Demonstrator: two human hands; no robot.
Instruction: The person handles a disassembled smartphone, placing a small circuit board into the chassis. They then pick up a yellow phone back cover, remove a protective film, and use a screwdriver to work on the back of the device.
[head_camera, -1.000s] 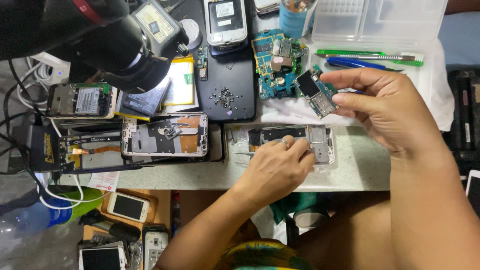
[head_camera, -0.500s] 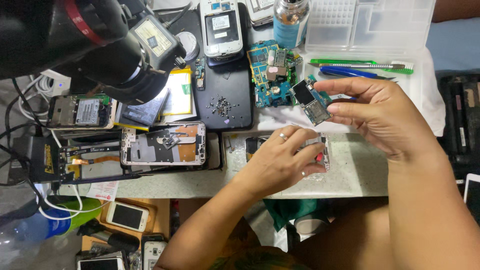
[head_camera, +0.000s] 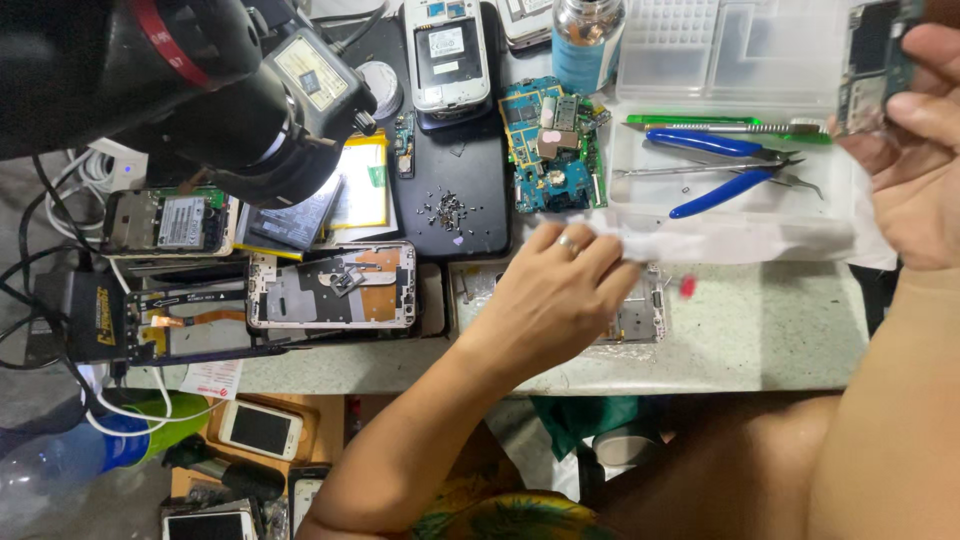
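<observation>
My left hand (head_camera: 560, 290) is over the middle of the bench, its fingertips pinched on one end of a white tissue (head_camera: 740, 238) that stretches to the right. Beneath that hand lies a silver phone frame (head_camera: 640, 318), with a small red piece (head_camera: 687, 286) beside it. My right hand (head_camera: 915, 150) is raised at the upper right edge. It grips a small dark circuit board (head_camera: 868, 60), part of which is cut off by the frame edge.
A blue circuit board (head_camera: 550, 140), blue-handled cutters (head_camera: 720, 172), a green-handled tool (head_camera: 720, 121) and a clear compartment box (head_camera: 740, 45) lie behind. Left are an opened phone frame (head_camera: 335, 285), a black phone back with loose screws (head_camera: 450, 210) and a large black device (head_camera: 180, 80) overhead.
My right hand has carried the circuit board up and to the right. My left hand has lifted off the silver frame and now pinches the white tissue.
</observation>
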